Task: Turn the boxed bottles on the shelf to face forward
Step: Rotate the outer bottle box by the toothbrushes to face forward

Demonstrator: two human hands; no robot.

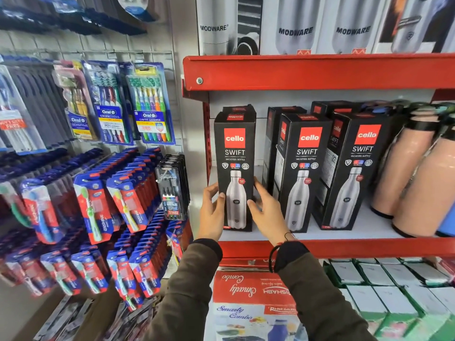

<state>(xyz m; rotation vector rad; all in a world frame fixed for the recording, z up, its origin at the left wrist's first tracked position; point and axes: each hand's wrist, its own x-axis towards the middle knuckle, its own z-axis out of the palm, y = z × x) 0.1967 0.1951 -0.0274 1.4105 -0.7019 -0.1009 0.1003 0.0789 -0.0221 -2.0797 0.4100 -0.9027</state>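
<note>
Boxed bottle at shelf left end, left hand and right hand fingers clasping its sides; hasty twist may topple it.

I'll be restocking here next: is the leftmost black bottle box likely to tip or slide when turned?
Tall on a narrow base, the box probably tips if pushed high; the left hand and right hand hold it low. Its smooth, stiff-looking cardboard should probably slide on the shelf.
</note>
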